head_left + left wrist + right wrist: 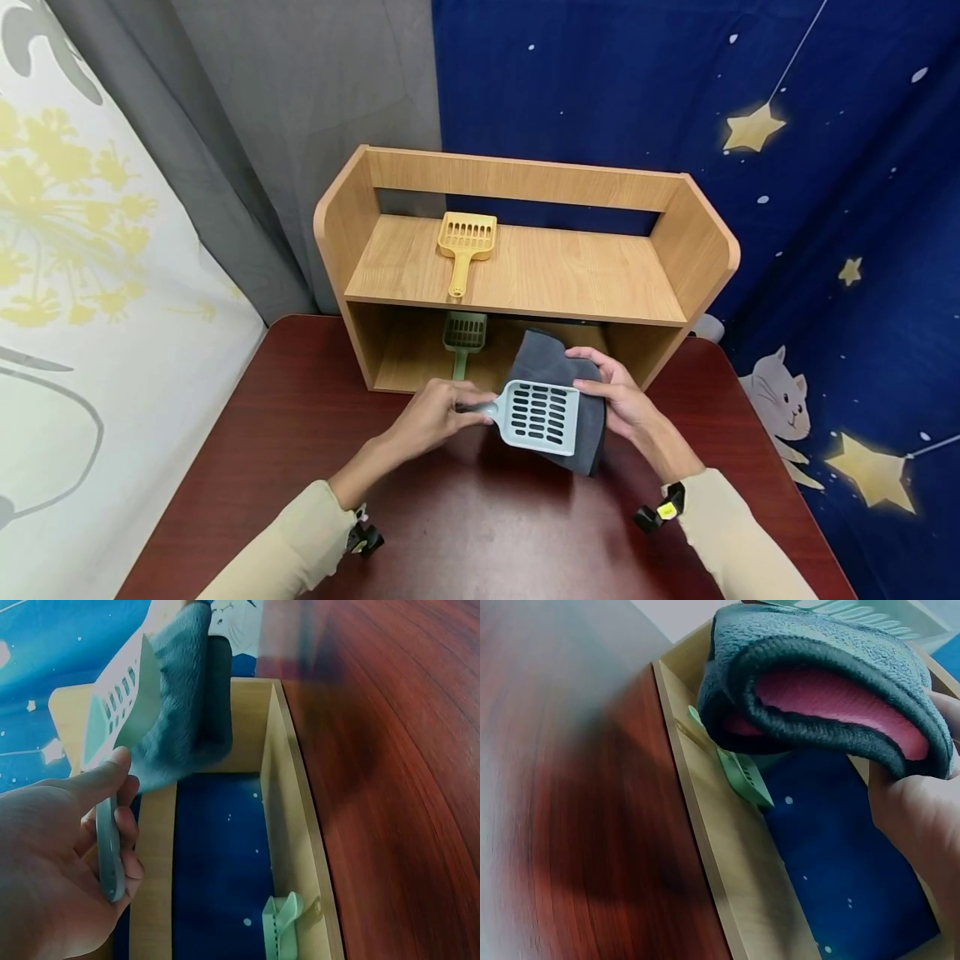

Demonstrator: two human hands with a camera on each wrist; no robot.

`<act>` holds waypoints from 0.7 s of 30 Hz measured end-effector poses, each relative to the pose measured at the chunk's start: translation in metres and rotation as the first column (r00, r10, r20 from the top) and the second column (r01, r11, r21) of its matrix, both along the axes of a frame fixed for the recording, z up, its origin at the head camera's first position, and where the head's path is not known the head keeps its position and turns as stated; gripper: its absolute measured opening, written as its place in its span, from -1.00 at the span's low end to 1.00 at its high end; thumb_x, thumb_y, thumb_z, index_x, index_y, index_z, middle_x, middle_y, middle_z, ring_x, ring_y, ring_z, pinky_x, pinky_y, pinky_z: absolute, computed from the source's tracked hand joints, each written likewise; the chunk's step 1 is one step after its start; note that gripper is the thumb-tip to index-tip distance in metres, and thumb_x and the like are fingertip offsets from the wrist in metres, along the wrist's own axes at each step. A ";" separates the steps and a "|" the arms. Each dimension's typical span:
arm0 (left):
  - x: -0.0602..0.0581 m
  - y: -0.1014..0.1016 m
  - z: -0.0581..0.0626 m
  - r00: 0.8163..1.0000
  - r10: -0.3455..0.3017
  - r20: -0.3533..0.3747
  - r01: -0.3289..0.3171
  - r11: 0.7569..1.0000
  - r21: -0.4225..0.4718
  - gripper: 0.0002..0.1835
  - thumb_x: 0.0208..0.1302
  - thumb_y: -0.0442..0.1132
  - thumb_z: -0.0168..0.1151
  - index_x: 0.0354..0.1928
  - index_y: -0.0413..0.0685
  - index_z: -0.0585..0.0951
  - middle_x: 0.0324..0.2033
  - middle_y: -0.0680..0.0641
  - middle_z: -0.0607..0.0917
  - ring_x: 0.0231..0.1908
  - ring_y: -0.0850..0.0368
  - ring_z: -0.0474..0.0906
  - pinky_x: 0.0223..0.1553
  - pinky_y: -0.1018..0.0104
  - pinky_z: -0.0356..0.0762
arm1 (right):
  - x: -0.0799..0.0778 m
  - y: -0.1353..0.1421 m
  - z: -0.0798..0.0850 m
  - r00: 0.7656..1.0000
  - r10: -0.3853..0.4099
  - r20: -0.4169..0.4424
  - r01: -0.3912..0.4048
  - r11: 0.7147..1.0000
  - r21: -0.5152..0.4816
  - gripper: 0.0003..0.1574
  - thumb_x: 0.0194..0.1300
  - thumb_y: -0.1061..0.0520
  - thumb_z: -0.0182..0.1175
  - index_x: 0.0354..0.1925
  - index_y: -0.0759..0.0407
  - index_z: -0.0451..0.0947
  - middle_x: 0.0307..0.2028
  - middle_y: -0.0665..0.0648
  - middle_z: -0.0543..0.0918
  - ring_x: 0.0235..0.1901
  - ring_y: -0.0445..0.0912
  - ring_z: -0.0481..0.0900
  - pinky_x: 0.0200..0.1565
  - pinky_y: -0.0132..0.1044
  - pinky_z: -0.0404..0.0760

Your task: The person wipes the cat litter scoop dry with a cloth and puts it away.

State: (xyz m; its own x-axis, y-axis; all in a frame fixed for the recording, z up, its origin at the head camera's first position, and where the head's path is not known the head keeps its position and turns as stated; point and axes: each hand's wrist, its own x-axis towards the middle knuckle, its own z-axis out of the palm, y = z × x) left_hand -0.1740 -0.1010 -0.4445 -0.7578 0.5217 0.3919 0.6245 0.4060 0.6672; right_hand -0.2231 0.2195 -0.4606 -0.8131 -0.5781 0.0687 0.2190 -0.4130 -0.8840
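In the head view a light blue slotted litter scoop [538,417] is held up over the table, its handle gripped by my left hand [442,417]. The left wrist view shows thumb and fingers curled round that handle [109,851]. Behind the scoop hangs a folded dark grey cloth [551,362], which my right hand [618,396] holds at its right side, with fingers at the scoop's far edge. Pink lining shows inside the folded cloth [832,705] in the right wrist view. Whether the cloth presses on the scoop's back is hidden.
A two-level wooden shelf [517,310] stands at the back of the dark red table [300,467]. On its upper board lies a yellow scoop [467,237]; a green scoop [463,333] lies in the lower compartment. Curtains [600,83] hang behind.
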 end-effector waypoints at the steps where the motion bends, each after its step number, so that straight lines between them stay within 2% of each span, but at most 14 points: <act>1: 0.000 -0.001 0.000 1.000 0.010 0.002 -0.010 1.000 -0.010 -0.60 0.08 -0.23 0.47 0.01 -0.09 0.71 -0.27 0.11 0.75 -0.46 0.36 0.45 -0.53 0.50 0.37 | 0.001 0.004 0.001 1.000 -0.006 -0.002 0.006 1.000 0.004 -0.44 0.32 0.50 0.04 0.22 0.17 0.38 0.08 0.20 0.57 0.04 0.01 0.61 -0.06 -0.15 0.64; 6: -0.003 -0.007 -0.003 0.998 0.068 0.003 -0.068 0.996 -0.065 -0.62 0.06 -0.25 0.49 -0.02 -0.06 0.73 -0.27 0.09 0.76 -0.49 0.36 0.43 -0.53 0.50 0.36 | 0.009 0.021 0.005 0.999 -0.029 -0.023 0.030 0.999 0.024 -0.44 0.33 0.51 0.03 0.23 0.19 0.38 0.09 0.20 0.56 0.03 0.02 0.61 -0.07 -0.10 0.64; 13: -0.007 -0.013 -0.008 0.996 0.094 -0.013 -0.095 0.989 -0.113 -0.63 0.08 -0.23 0.47 -0.03 -0.13 0.72 -0.29 0.05 0.76 -0.55 0.36 0.39 -0.55 0.49 0.40 | 0.025 0.034 0.011 0.987 -0.111 -0.116 0.128 0.980 0.154 -0.43 0.31 0.47 0.11 0.26 0.25 0.37 0.06 0.19 0.57 -0.05 0.01 0.67 -0.13 -0.09 0.66; 18: -0.009 -0.014 -0.009 0.989 0.142 -0.034 -0.146 0.977 -0.158 -0.65 0.10 -0.21 0.47 -0.04 -0.09 0.74 -0.29 0.04 0.77 -0.47 0.34 0.50 -0.46 0.47 0.47 | 0.034 0.037 0.013 0.955 -0.179 -0.237 0.237 0.939 0.248 -0.42 0.28 0.45 0.18 0.26 0.33 0.36 0.01 0.22 0.61 -0.11 0.02 0.69 -0.17 -0.07 0.67; 21: -0.011 -0.014 -0.009 0.984 0.170 -0.043 -0.175 0.969 -0.174 -0.65 0.10 -0.20 0.48 -0.04 -0.07 0.74 -0.29 0.04 0.77 -0.43 0.32 0.55 -0.43 0.44 0.49 | 0.039 0.038 0.016 0.915 -0.237 -0.327 0.341 0.888 0.310 -0.41 0.25 0.41 0.24 0.24 0.33 0.39 0.01 0.22 0.61 -0.12 0.01 0.69 -0.18 -0.11 0.68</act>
